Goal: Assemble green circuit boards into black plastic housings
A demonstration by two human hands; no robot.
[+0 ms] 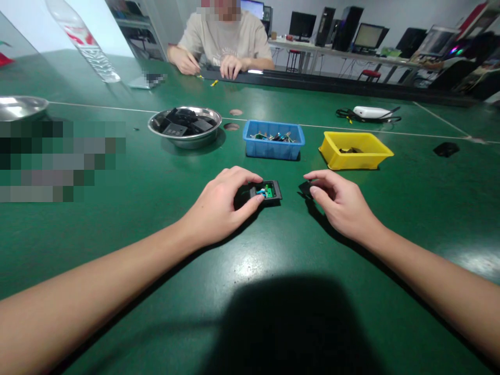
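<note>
One open black casing (277, 191) lies clamped between the left fingers (250, 207), one black piece (304, 188) pinched between the right fingers (322, 198).

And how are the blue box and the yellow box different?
The blue box holds lots of small mixed parts; the yellow box shows just some dark pieces low inside. The blue box stands nearer the metal bowl than the yellow box does. Both are open on top.

Short passage between black electronics housing (277, 191) in left hand (222, 203) and small black piece (304, 188) in right hand (347, 202). Blue bin (273, 149), yellow bin (357, 159) block ahead, narrow lane between; steel bowl (191, 141) obstructs ahead-left. Table (250, 255) open between forearms (125, 268).
</note>
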